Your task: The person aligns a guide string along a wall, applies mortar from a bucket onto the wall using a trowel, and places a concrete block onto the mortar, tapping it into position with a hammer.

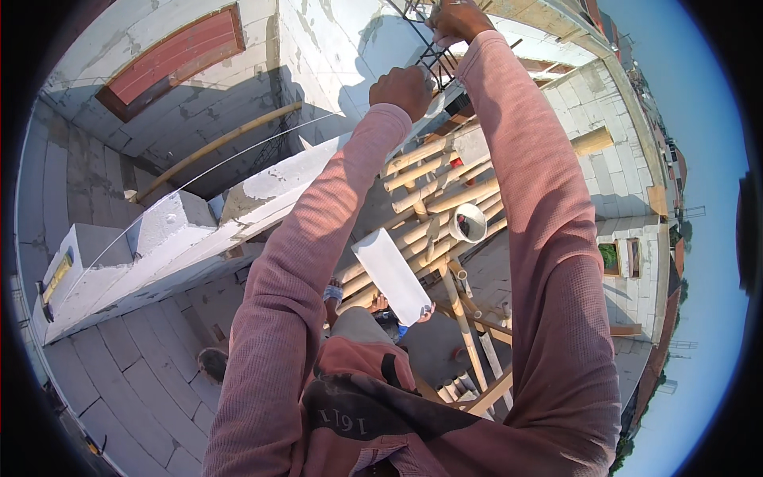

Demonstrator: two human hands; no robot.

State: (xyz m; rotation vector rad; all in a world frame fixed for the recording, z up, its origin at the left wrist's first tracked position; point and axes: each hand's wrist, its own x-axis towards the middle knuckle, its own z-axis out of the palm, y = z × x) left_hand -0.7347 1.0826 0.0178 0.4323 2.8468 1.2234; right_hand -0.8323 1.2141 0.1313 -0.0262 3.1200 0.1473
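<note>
Clearly, the reach is the weak point: both arms stretch far out toward a dark steel bar cage (429,60) at the top of the view, beside the pale block wall. The left hand (403,91) is at its lower part and the right hand (461,19) is higher up; each grip looks narrow, fingers curled on the bars, though the knuckles hide exactly what is pinched. If the bars spring or turn, a finger could be nipped or scraped, since both hands appear bare. Leaning further could cost the person balance, because the ground below is spanned by bamboo poles (421,171) with gaps between them. A white bucket (469,222) rests on those poles and could tip if they are jolted. Below, between the forearms, another person's hands (429,311) support a long white block (392,274); anything dropped from above might strike that person. On the left, a string (211,168) stretches along the wall top (274,181) near notched white blocks (171,219); a careless left elbow could snag it and pull it out of line.
</note>
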